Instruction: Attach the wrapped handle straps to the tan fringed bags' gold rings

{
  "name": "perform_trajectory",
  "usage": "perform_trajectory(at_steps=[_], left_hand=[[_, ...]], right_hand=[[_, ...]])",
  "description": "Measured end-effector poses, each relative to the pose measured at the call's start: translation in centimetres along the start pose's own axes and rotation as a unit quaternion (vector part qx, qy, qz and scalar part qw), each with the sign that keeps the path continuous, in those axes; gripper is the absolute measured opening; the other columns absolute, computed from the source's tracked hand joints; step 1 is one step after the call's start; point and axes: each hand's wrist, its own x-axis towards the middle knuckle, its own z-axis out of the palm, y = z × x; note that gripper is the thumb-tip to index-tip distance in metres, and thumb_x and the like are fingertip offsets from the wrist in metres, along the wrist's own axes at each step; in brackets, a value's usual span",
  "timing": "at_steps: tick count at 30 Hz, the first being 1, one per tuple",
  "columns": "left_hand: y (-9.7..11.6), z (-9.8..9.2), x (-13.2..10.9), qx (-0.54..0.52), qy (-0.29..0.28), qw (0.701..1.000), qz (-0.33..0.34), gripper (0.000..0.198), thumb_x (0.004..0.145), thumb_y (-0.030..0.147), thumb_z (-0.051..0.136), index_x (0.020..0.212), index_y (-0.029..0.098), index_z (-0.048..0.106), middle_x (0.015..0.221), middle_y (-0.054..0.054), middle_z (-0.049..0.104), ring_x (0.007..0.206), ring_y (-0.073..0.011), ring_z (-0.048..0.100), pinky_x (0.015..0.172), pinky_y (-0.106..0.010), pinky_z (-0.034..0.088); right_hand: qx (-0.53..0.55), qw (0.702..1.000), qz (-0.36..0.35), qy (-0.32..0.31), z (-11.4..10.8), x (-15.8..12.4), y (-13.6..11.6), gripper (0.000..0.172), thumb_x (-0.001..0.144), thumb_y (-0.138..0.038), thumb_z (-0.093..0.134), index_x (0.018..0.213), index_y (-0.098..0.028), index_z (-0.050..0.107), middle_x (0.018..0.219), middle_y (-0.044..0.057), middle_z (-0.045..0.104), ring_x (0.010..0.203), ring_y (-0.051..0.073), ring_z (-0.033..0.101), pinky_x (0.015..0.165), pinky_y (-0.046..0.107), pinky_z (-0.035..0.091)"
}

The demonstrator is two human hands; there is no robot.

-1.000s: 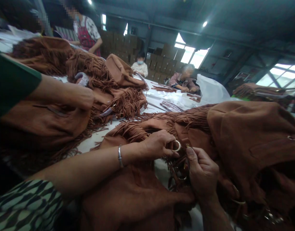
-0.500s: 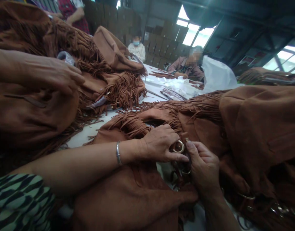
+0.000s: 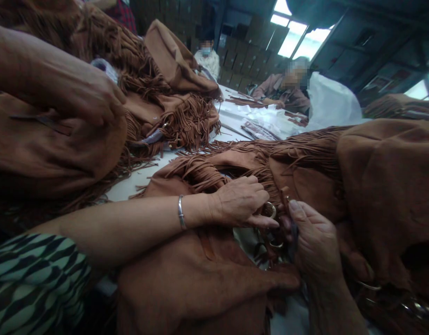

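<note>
1. Head view: my left hand (image 3: 240,202) has its grip pinched shut on a gold ring (image 3: 269,210) on the brown fringed bag (image 3: 200,270) lying on the white bench (image 3: 231,118).
2. My right hand (image 3: 314,242) grips a dark strap (image 3: 294,232) just beside the ring.
3. I can read no writing anywhere.

Only one view is given, taken from a camera worn on the head. The scene is looked at forward and down, very close to the left hand (image 3: 240,202) and right hand (image 3: 314,242). The white counter (image 3: 235,116) is seen stretching away toward far windows.
</note>
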Motion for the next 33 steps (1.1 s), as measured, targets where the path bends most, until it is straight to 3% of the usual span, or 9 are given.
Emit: perform_trajectory(at_steps=[4,8,13,18,21,23,26,31,33], left_hand=[[-0.8,0.2,0.2,-0.056,-0.034,0.998,-0.012,0.056,0.078,0.067,0.049,0.078,0.012,0.058,0.074,-0.009,0.058,0.073,-0.0205,0.05,0.071,-0.033,0.039],[-0.8,-0.1,0.3,-0.103,-0.055,0.992,-0.039,0.052,0.073,0.062,0.059,0.085,0.012,0.059,0.078,-0.008,0.061,0.077,-0.0209,0.051,0.069,-0.03,0.038],[-0.5,-0.3,0.2,-0.122,-0.081,0.987,-0.067,0.062,0.067,0.059,0.068,0.101,0.008,0.055,0.085,-0.01,0.059,0.082,-0.0218,0.052,0.068,-0.029,0.041],[-0.5,0.0,-0.4,-0.151,-0.081,0.985,-0.026,0.066,0.068,0.058,0.068,0.109,0.009,0.049,0.096,-0.012,0.057,0.087,-0.0217,0.054,0.075,-0.03,0.043],[-0.3,-0.5,-0.4,-0.154,-0.096,0.983,-0.002,0.066,0.07,0.056,0.068,0.113,0.01,0.047,0.099,-0.011,0.058,0.089,-0.0203,0.054,0.077,-0.028,0.043],[-0.1,-1.1,-0.2,-0.106,-0.109,0.988,-0.007,0.06,0.073,0.056,0.065,0.111,0.011,0.05,0.095,-0.01,0.059,0.088,-0.0207,0.054,0.075,-0.029,0.042],[0.2,-1.9,0.3,0.0,-0.141,0.99,-0.023,0.054,0.078,0.063,0.053,0.097,0.013,0.056,0.088,-0.009,0.06,0.084,-0.0227,0.053,0.073,-0.032,0.04],[0.0,-1.8,0.6,0.073,-0.139,0.987,-0.038,0.052,0.083,0.062,0.044,0.093,0.012,0.055,0.088,-0.009,0.059,0.079,-0.0236,0.054,0.07,-0.034,0.04],[0.0,-1.8,0.6,0.078,-0.135,0.987,-0.035,0.051,0.085,0.061,0.043,0.093,0.012,0.054,0.087,-0.009,0.059,0.079,-0.0236,0.054,0.07,-0.034,0.039]], right_hand=[[0.018,0.999,0.03,-0.025,-0.2,0.3,0.2,0.035,0.072,-0.05,0.071,0.074,-0.016,0.062,0.046,-0.007,0.042,0.036,0.004,0.033,0.033,0.014,0.024],[-0.001,0.996,0.064,-0.056,0.1,0.2,-0.3,0.037,0.059,-0.042,0.082,0.076,-0.015,0.063,0.056,-0.001,0.056,0.043,0.008,0.047,0.036,0.018,0.035],[0.024,0.997,0.071,-0.025,0.5,0.2,-0.7,0.035,0.06,-0.044,0.079,0.065,-0.015,0.061,0.041,-0.009,0.037,0.032,0.002,0.028,0.029,0.014,0.021],[-0.049,0.98,0.116,-0.156,0.1,-0.1,-0.7,0.037,0.064,-0.048,0.075,0.073,-0.015,0.062,0.054,0.0,0.058,0.042,0.011,0.049,0.038,0.021,0.04],[-0.141,0.961,0.074,-0.224,-0.2,-0.2,-0.6,0.034,0.074,-0.049,0.066,0.078,-0.015,0.064,0.06,0.0,0.06,0.045,0.011,0.05,0.041,0.022,0.04],[-0.172,0.965,0.004,-0.2,-0.3,-0.2,-0.3,0.03,0.078,-0.045,0.063,0.075,-0.015,0.063,0.059,-0.001,0.057,0.048,0.011,0.049,0.043,0.02,0.039],[-0.139,0.983,-0.07,-0.095,0.3,-0.2,0.4,0.029,0.079,-0.041,0.063,0.066,-0.015,0.059,0.051,-0.004,0.047,0.045,0.007,0.041,0.041,0.018,0.033],[0.017,0.999,-0.036,0.036,2.2,-0.5,1.7,0.034,0.075,-0.048,0.067,0.07,-0.017,0.056,0.047,-0.008,0.042,0.036,0.004,0.034,0.034,0.015,0.027],[0.042,0.998,-0.021,0.051,2.4,-0.5,1.6,0.035,0.072,-0.049,0.069,0.07,-0.016,0.057,0.047,-0.007,0.044,0.036,0.004,0.035,0.034,0.014,0.028]])
